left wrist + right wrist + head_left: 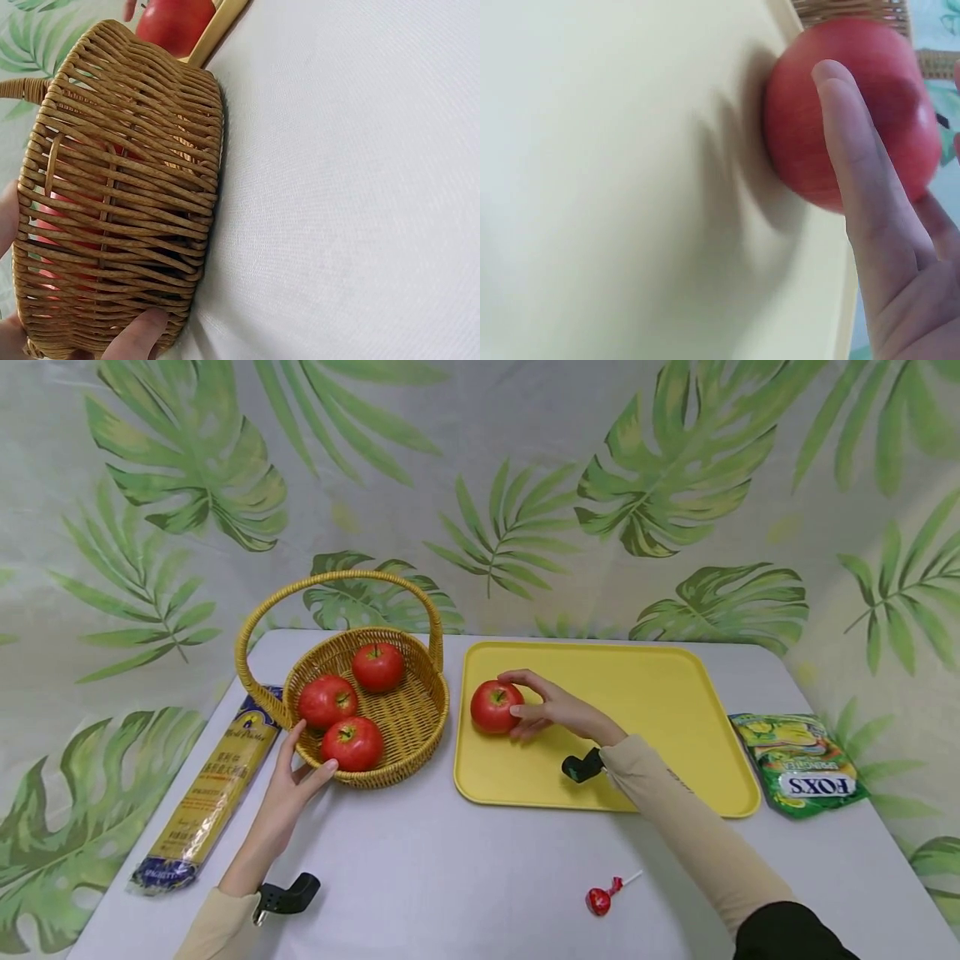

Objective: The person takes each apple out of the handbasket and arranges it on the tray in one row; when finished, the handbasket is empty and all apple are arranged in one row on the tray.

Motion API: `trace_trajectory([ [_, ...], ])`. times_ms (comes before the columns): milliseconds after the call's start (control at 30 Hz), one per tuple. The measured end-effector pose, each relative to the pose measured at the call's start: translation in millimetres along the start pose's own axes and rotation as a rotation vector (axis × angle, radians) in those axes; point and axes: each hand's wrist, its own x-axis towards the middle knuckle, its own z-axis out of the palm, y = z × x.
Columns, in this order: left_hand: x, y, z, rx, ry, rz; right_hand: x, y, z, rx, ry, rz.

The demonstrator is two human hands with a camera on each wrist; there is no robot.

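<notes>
A wicker basket [408, 727] with a tall arched handle stands at the left, with three red apples inside. My left hand [288, 793] holds the basket's near-left side, thumb at the rim. In the left wrist view a fingertip [142, 330] lies lower against the weave. Another red apple [495, 707] sits at the left end of the yellow tray [615, 693]. Around its right side my right hand [558, 710] is spread, one straight finger [855, 142] passing in front of it in the right wrist view. Some fingertips there show a gap from the apple.
A spaghetti packet [213, 785] lies left of the basket, partly behind its rim. On the right, a green FOX'S bag [802, 764] rests beside the tray. A red lollipop [600, 900] lies near the front of the white table [435, 877]. Leaf-patterned cloth [510, 527] hangs behind.
</notes>
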Motion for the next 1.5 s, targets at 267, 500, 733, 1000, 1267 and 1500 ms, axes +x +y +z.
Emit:
trace_trajectory([
  [267,0.7,-0.3,0.1,-0.001,0.001,0.003,0.9,-25,8,-0.001,0.05,-0.091],
  [500,1.3,-2.4,-0.9,-0.003,-0.002,0.01,16.4,-48,33,0.025,0.027,-0.177],
  [733,0.7,-2.4,-0.3,0.0,-0.004,0.018,43.1,-63,68,-0.031,-0.089,-0.243],
  [1000,1.3,-2.2,-1.0,0.001,0.002,-0.003,76.8,-73,110,-0.16,-0.196,-0.194],
  [1267,-1.1,0.1,0.3,0.016,0.001,0.005,103.1,-69,136,-0.181,-0.25,-0.09],
  [1500,-0.8,-1.0,0.7,0.017,0.007,0.014,114.9,-64,148,-0.174,-0.264,-0.019],
])
